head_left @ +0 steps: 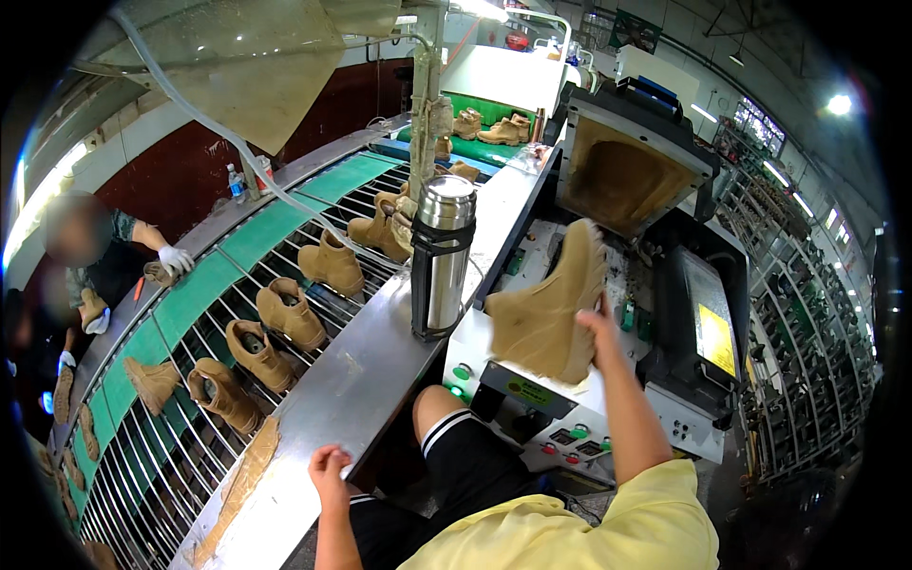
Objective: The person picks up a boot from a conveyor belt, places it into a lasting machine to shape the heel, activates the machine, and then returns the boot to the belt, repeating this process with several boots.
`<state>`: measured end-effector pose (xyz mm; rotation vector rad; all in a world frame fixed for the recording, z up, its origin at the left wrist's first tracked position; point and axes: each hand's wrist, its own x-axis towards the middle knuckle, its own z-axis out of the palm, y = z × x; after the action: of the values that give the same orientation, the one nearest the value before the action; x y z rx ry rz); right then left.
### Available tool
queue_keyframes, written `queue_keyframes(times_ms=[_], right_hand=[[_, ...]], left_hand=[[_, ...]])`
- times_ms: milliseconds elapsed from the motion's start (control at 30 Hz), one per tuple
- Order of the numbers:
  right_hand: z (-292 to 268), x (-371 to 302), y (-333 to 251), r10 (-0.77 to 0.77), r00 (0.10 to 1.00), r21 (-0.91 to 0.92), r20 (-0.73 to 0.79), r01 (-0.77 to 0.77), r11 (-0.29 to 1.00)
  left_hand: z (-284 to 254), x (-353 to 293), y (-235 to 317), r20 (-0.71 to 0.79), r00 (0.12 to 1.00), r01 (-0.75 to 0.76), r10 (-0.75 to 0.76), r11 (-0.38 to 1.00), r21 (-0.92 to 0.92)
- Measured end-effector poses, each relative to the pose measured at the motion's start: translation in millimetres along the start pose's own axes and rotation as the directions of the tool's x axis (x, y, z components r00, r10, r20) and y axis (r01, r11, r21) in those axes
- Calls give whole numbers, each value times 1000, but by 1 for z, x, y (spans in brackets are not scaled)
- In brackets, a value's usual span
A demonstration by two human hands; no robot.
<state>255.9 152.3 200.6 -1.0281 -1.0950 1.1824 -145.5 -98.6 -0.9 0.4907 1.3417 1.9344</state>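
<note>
R fingers grip tan boot; L fingers half-curled nr metal ledge.

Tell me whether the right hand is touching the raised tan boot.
Touching. The head view shows the right hand with its fingers against the tan boot's right-hand edge, no gap between them.
</note>
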Motion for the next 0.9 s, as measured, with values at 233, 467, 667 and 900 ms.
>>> queue_keyframes(times_ms=[233, 467, 667, 900], right_hand=[[-71, 162, -45, -117, 969, -602, -219, -39, 798], [-65, 244, -2, 28, 891, -713, -454, -382, 588], [-65, 266, 15, 64, 886, -768, -459, -432, 474], [-30, 244, 12, 154, 912, -810, -380, -408, 422]], left_hand=[[-89, 16, -54, -293, 941, -85, 167, 958, 273], [-90, 16, -50, -300, 943, -45, 147, 945, 323], [-90, 15, -46, -272, 951, -59, 145, 952, 301], [-88, 10, -41, -286, 944, -77, 166, 951, 299]])
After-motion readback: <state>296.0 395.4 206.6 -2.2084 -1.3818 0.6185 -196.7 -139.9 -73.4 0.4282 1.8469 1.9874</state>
